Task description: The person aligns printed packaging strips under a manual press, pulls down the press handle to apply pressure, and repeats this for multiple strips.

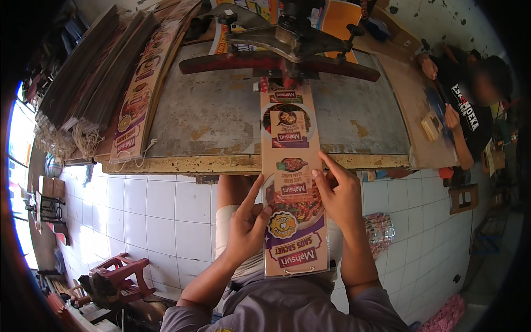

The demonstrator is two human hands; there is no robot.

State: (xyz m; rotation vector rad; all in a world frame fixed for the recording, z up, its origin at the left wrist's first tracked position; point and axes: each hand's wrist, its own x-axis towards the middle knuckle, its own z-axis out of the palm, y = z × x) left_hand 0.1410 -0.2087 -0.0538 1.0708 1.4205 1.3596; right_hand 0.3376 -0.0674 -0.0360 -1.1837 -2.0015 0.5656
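Leftmost, my left hand (247,224) pinches one long edge of the printed card strip (291,182), which runs from my lap up under the press (287,41) on the bench (221,110). Opposite, my right hand (338,196) clamps the other edge. Light, thin, bendy I judge; best gripped by both edges.

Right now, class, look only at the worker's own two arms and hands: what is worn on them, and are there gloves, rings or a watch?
Both hands, the left hand and the right hand, are bare, with no gloves. No ring or watch shows on either. The forearms are uncovered too. Short grey sleeves of a grey shirt cover only the upper arms near the lower edge.
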